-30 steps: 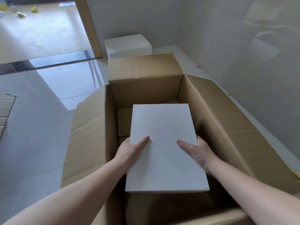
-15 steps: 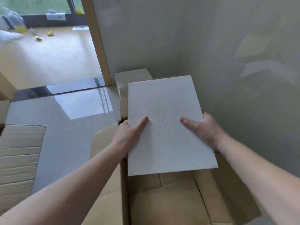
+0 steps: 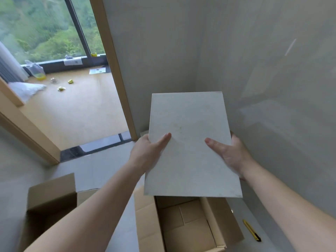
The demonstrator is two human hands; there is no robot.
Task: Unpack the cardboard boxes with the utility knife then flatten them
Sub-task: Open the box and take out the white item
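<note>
I hold a flat white box (image 3: 189,124) up in the air with both hands, above the open brown cardboard box (image 3: 183,224) on the floor. My left hand (image 3: 147,151) grips its left edge with the thumb on top. My right hand (image 3: 229,155) grips its right edge, thumb on top and fingers hidden under it. The cardboard box stands open and only its bottom flaps show inside. A yellow utility knife (image 3: 251,230) lies on the floor just right of the box, by the wall.
A second open cardboard box (image 3: 49,199) stands at the lower left. Grey walls (image 3: 263,88) form a corner straight ahead and to the right. A wood-framed doorway (image 3: 112,70) on the left opens onto a room with a wooden floor and small litter.
Both hands have lifted the white box out of the cardboard box and raised it toward the wall corner. My view has tilted up, so the doorway and window show.
</note>
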